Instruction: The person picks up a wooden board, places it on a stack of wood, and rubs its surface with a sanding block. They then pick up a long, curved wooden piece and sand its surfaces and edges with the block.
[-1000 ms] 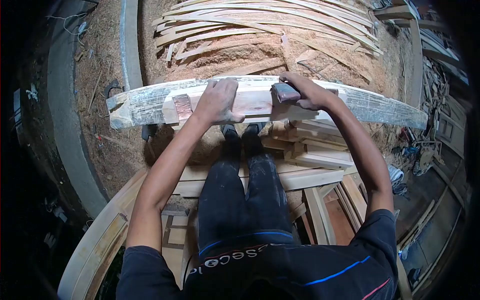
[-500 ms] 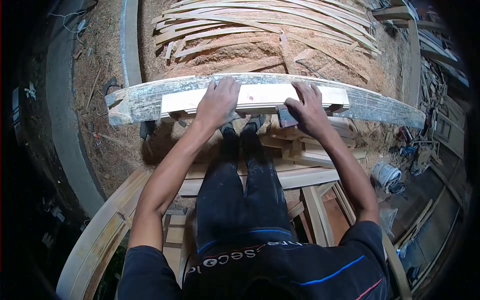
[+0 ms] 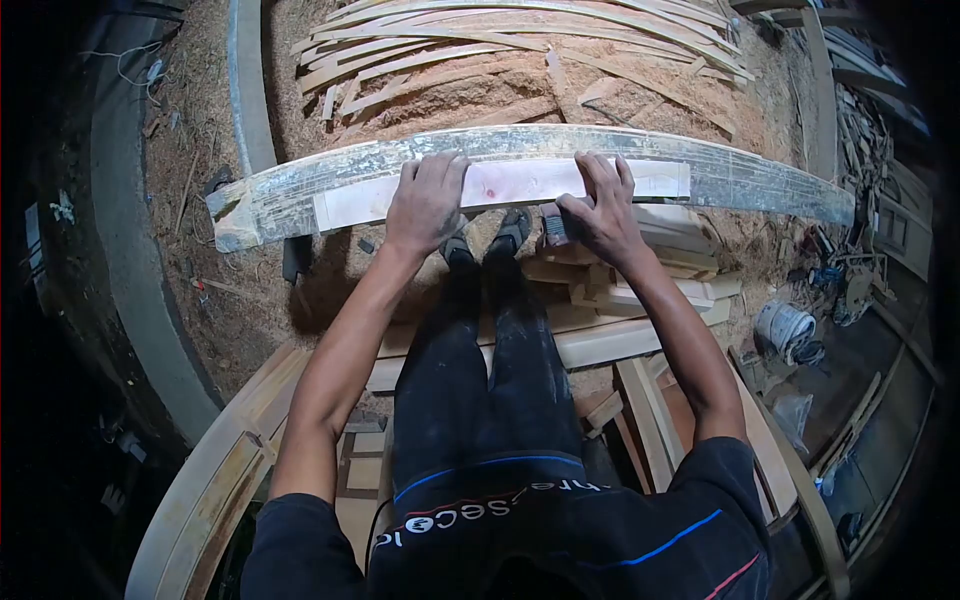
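A pale piece of wood (image 3: 520, 182) with a reddish knot lies along the near edge of a weathered, paint-smeared plank (image 3: 310, 180). My left hand (image 3: 428, 200) is closed over its left-middle part, fingers across the top face and thumb at the near edge. Toward the other end, my right hand (image 3: 606, 205) grips the same piece, fingers bent over the top. Against the right thumb is a small dark block (image 3: 556, 226) with a ridged, brownish face; it looks held in that hand, but its far part is hidden. The undersides of the wood cannot be seen.
Long thin wood strips (image 3: 430, 40) lie over sawdust beyond the plank. Stacked boards (image 3: 640, 275) are near my feet at the right. A white bucket (image 3: 783, 325) stands farther right. A curved wooden frame (image 3: 200, 500) is at the lower left.
The wood piece has tipped: the recessed near side that showed before is out of sight and the top face looks broader. Both hands keep their hold. The view has shifted slightly.
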Motion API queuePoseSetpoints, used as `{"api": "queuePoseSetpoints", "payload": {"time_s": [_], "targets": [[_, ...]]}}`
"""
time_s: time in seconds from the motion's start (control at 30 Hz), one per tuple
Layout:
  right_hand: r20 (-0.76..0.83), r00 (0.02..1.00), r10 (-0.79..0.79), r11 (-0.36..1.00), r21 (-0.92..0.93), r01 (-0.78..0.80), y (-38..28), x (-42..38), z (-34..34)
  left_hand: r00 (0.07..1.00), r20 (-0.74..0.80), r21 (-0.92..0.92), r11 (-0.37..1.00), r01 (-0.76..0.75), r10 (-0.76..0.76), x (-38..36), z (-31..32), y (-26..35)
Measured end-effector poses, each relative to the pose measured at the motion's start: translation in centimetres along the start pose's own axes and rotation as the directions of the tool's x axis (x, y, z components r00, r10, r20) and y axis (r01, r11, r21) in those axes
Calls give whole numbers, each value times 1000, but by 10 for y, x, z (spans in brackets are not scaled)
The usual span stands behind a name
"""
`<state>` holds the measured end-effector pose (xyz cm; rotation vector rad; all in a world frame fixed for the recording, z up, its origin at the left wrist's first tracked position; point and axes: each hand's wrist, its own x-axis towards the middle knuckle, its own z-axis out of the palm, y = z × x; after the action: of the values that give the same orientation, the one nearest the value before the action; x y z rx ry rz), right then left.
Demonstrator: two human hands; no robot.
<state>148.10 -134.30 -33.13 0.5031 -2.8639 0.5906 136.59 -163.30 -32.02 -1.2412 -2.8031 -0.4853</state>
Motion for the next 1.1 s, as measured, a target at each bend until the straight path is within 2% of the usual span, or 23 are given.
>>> {"api": "queuePoseSetpoints", "payload": {"time_s": [0.13,0.3,0.5,0.57,0.6,0.63,0.7,0.73,0.77,0.83,0.87,0.9,0.93,0.97,1.0,1.03,1.1], "targets": [[-13,1000,-4,1000,7,4,1,1,-1,999,-31,-65,998,10,-12,4,-2,-3],[7,1000,-7,999,-48,7,8,12,0,995,88,-115,992,57,-47,13,-7,-13],[-21,998,64,998,4,-64,-15,21,-12,998,49,-76,996,47,-43,12,-9,-11],[-100,972,214,965,175,-195,-32,24,-18,997,62,-61,997,53,-49,11,-9,-9],[-114,957,267,954,171,-246,-38,26,-18,993,101,-70,995,70,-63,10,-10,-8],[-116,958,263,956,166,-243,-43,30,-17,994,94,-71,995,69,-62,8,-11,-5],[-125,877,464,882,154,-445,-53,41,-11,998,41,-46,998,53,-51,6,-16,-2],[-140,867,479,878,89,-471,-59,49,-7,990,111,-78,992,95,-86,5,-18,-1],[-145,866,479,878,88,-471,-68,55,-4,991,107,-76,993,91,-82,3,-22,-1],[-113,879,463,880,-59,-471,-87,66,0,977,108,-40,981,190,-184,-9,-31,-1],[-114,901,419,903,-52,-427,-91,68,8,977,103,-32,982,189,-184,-12,-35,-4],[-114,902,417,904,-47,-424,-97,69,14,961,115,-37,966,255,-250,-20,-37,-5],[-103,892,440,890,-88,-448,-102,69,19,941,130,-42,947,320,-312,-29,-39,-6],[-95,882,461,872,-132,-471,-104,70,23,941,130,-39,947,319,-312,-35,-40,-7],[-142,861,489,867,-35,-498,-106,71,23,924,166,25,938,345,-344,-42,-40,-6],[-143,861,487,867,-34,-496,-105,74,23,905,197,91,926,366,-377,-47,-39,-8],[-258,794,551,835,172,-523,-108,75,22,905,191,79,925,372,-380,-60,-40,-8]]}}
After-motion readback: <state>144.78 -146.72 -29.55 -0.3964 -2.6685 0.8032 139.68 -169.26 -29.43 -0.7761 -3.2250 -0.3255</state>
